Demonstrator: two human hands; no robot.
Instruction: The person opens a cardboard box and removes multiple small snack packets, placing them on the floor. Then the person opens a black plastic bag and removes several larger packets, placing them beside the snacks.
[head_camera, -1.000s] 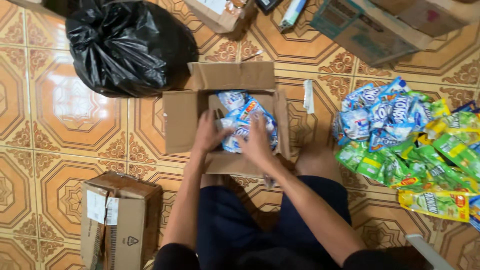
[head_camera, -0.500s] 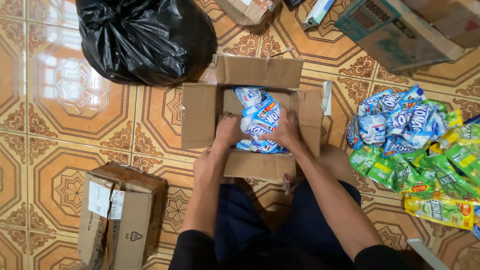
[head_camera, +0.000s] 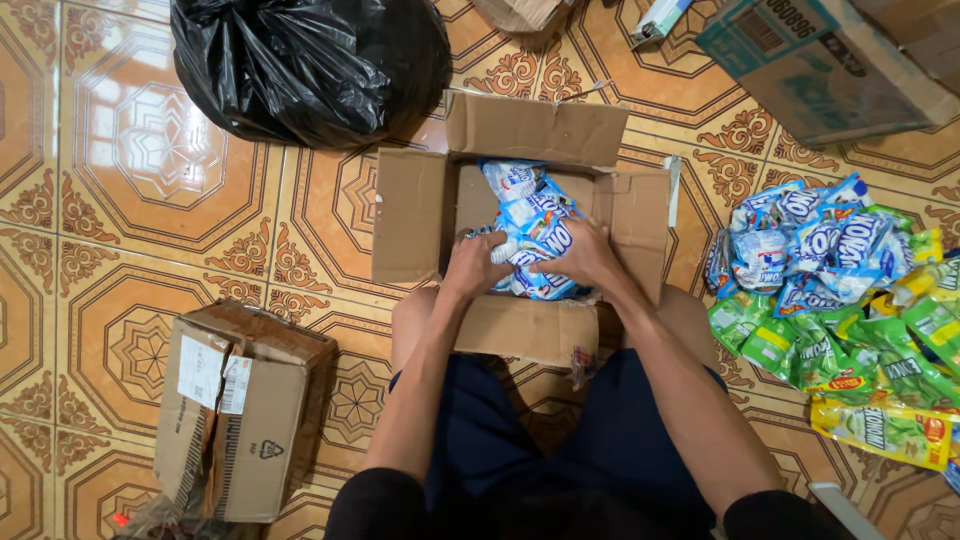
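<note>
The open corrugated cardboard box (head_camera: 412, 215) sits on glossy patterned floor tiles (head_camera: 130, 210), a crinkled black plastic bag (head_camera: 310, 65) at its 10 o'clock. Inside it, the left hand (head_camera: 475, 265) and right hand (head_camera: 585, 255) clamp a bundle of shiny blue-and-white sachets (head_camera: 535, 225) from opposite sides. Since the earlier frame, the hands have closed in slightly.

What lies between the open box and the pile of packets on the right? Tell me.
In the head view, only patterned floor tiles lie between the open box and the pile of packets; the person's knee edges in lower down.
</note>
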